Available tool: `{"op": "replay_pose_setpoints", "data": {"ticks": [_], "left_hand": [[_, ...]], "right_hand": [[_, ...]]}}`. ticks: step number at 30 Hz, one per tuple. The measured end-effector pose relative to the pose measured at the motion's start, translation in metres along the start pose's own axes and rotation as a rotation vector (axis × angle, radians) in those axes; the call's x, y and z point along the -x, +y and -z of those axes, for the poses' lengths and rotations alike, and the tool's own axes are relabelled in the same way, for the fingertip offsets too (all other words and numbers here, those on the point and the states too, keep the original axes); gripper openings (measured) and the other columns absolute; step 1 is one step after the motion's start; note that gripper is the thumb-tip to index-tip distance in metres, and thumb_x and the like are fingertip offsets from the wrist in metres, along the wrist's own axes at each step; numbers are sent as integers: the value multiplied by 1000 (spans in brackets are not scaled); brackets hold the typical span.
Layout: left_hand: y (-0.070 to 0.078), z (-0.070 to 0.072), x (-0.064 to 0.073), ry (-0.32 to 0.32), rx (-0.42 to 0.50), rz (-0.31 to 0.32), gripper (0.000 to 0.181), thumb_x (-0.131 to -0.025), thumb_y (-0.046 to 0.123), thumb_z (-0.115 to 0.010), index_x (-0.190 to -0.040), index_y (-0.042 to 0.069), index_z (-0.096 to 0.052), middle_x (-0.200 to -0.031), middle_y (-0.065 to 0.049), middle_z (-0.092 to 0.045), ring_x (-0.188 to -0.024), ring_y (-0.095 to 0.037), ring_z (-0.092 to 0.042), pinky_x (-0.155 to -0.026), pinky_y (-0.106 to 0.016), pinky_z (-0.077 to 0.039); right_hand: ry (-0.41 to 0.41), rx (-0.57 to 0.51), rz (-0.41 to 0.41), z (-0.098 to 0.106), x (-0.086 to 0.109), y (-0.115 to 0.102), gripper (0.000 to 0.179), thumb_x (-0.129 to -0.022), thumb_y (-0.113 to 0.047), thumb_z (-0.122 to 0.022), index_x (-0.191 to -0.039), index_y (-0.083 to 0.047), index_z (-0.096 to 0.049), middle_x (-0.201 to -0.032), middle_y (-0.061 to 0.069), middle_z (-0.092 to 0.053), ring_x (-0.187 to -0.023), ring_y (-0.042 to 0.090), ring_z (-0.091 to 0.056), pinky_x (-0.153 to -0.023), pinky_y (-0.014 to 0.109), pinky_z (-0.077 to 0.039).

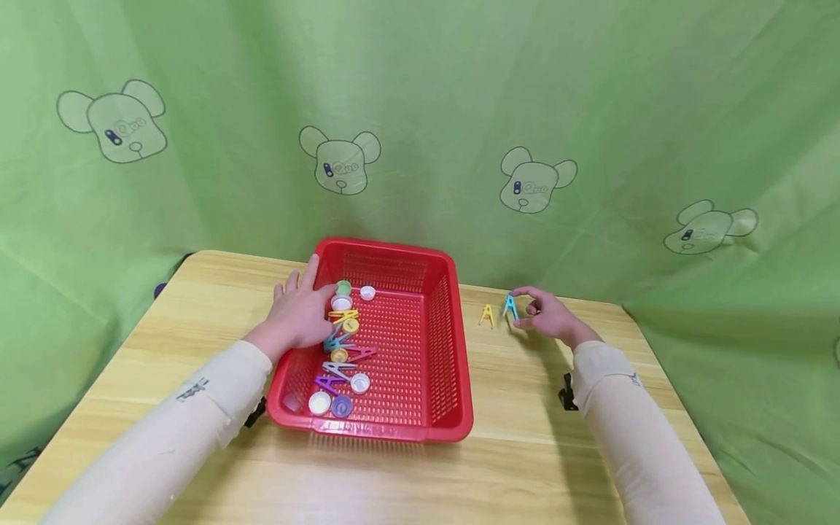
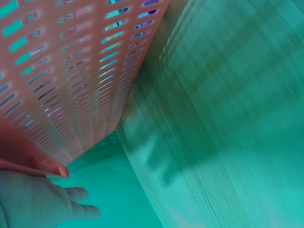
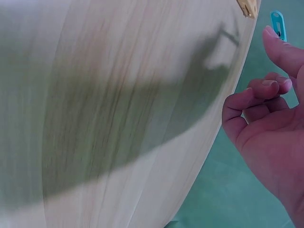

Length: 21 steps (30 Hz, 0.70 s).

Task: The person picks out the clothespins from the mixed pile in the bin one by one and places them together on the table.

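Note:
My left hand (image 1: pixel 298 313) reaches over the left rim of a red plastic basket (image 1: pixel 446 350). Two outer fingers (image 2: pixel 78 194) stretch straight outside the rim. Thumb and index finger are spread inside, beside a green cap (image 1: pixel 343 288), a yellow clothespin (image 1: pixel 343 316) and a teal clothespin (image 1: pixel 336 340). At the back right of the table, my right hand (image 1: pixel 547 317) pinches a blue clothespin (image 1: pixel 510 306) between thumb and index finger, the other fingers curled in. Just left of it stands a yellow clothespin (image 1: pixel 486 315).
Along the basket's left side lie more clothespins, including a pink one (image 1: pixel 362 354) and a purple one (image 1: pixel 328 384), among white, yellow and purple caps (image 1: pixel 341 406). The wooden table (image 1: pixel 518 467) backs onto a green curtain (image 1: pixel 420 109) with bear heads drawn on it.

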<state>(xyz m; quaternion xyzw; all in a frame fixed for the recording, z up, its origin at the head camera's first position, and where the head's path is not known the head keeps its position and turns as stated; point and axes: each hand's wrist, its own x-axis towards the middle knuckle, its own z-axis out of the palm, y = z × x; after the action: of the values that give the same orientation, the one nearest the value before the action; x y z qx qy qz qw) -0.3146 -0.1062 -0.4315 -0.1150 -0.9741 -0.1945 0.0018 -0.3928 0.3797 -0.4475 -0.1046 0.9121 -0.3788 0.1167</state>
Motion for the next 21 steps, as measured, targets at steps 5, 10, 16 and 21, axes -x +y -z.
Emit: {"op": "replay_pose_setpoints", "data": {"ticks": [5, 10, 16, 21], "left_hand": [[-1, -1, -1, 0, -6, -5, 75, -80, 24, -76, -148, 8, -49, -165, -18, 9, -142, -57, -9, -107, -75, -8], [0, -1, 0, -7, -2, -5, 75, -80, 24, -76, -148, 8, -49, -165, -18, 8, -142, -57, -9, -107, -75, -8], [1, -1, 0, -4, 0, -7, 75, -80, 25, -76, -148, 8, -50, -165, -18, 8, -142, -57, -10, -107, -74, -9], [-1, 0, -1, 3, 5, -1, 75, -79, 24, -76, -148, 8, -50, -165, -18, 7, -142, -56, -10, -107, -74, -9]], "right_hand": [[-5, 7, -10, -2, -5, 5, 66, -84, 3, -75, -143, -7, -48, -80, 7, -42, -72, 21, -39, -65, 33, -40], [-12, 3, -28, -6, -5, 9, 67, -84, 4, -75, -144, -6, -47, -79, 8, -43, -72, 22, -41, -66, 34, -42], [-5, 10, -29, -9, -4, 12, 65, -83, 5, -76, -142, -4, -49, -77, 9, -43, -70, 21, -41, -61, 30, -40], [2, 2, -19, -9, -7, 16, 63, -82, 5, -76, -139, -4, -51, -76, 8, -43, -69, 20, -40, -60, 29, -37]]}}
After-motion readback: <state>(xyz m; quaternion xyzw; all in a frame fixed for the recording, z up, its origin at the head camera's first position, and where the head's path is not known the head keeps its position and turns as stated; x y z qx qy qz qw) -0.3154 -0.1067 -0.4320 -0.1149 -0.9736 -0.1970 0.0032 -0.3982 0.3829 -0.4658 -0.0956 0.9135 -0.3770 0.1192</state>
